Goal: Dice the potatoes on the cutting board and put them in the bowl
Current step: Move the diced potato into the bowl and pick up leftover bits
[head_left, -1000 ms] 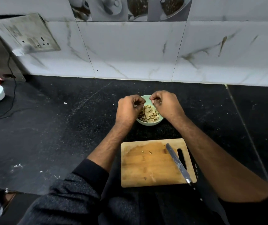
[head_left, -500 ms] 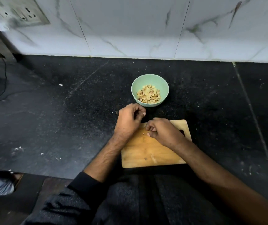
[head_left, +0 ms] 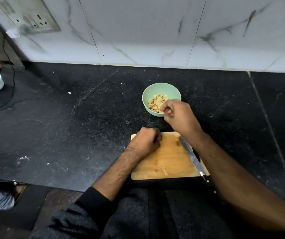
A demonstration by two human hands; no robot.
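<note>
The right hand (head_left: 176,114) hangs over the near rim of the bowl (head_left: 161,88), fingers bunched together; I cannot tell if they pinch anything. Diced potato (head_left: 156,103) sits in the bowl. The left hand (head_left: 146,141) rests curled on the board (head_left: 169,159), holding nothing visible. The knife (head_left: 190,156) lies along the board's right side.

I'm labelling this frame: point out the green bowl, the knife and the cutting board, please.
green bowl (head_left: 160,88): head view, bare far inner wall.
knife (head_left: 189,153): head view, mid-blade.
cutting board (head_left: 169,159): head view, bare wood at centre.
</note>
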